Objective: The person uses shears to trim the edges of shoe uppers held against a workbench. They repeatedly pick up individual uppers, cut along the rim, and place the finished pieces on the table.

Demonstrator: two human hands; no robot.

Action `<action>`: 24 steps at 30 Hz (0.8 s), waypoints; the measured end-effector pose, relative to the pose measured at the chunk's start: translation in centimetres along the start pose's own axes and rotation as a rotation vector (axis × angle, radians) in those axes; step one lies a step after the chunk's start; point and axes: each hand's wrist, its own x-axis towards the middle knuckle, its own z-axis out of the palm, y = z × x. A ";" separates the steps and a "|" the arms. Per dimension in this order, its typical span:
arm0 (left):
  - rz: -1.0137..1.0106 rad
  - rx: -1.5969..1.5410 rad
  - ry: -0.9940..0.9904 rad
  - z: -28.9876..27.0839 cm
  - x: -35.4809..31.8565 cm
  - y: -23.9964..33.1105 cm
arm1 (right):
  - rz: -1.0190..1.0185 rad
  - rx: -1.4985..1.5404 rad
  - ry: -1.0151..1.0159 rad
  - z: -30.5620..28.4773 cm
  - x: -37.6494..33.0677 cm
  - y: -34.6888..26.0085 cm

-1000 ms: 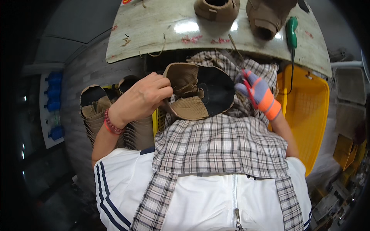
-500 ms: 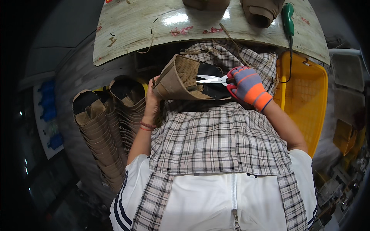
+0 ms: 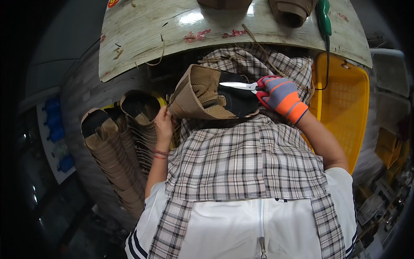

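Observation:
A tan shoe upper [image 3: 185, 96] with a mesh inside and black lining lies tilted on its side over my lap. My bare left hand [image 3: 163, 124] is closed on its left edge, with the fingertips partly hidden. In a grey and orange glove, my right hand [image 3: 280, 96] grips red-handled scissors [image 3: 238, 86]. Their silver blades point left over the black lining and look nearly together. Whether they touch the lining I cannot tell. Bunched plaid cloth [image 3: 241, 58] lies just beyond the upper, with loose brown strips on it.
Two long stacks of nested tan uppers [image 3: 114, 151] stand at the left. Ahead is a worn table [image 3: 142, 43] bearing more brown pieces [image 3: 293, 13], thread scraps and a green corded tool [image 3: 323, 19]. A yellow crate [image 3: 345, 103] is at my right.
My left hand has slid down the upper's left edge, and the upper has turned slightly. The scissor blades, spread a little before, have come closer together.

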 end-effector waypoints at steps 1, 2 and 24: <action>0.316 0.392 0.148 0.6 -0.8 0.5 | -0.072 0.012 0.109 0.3 -0.5 0.7; 0.613 0.773 0.269 0.7 -1.1 1.6 | -0.122 0.020 0.188 0.0 -0.5 0.5; 0.329 -0.841 -0.200 4.0 -0.4 6.1 | -0.244 0.038 0.118 -1.9 1.2 -2.5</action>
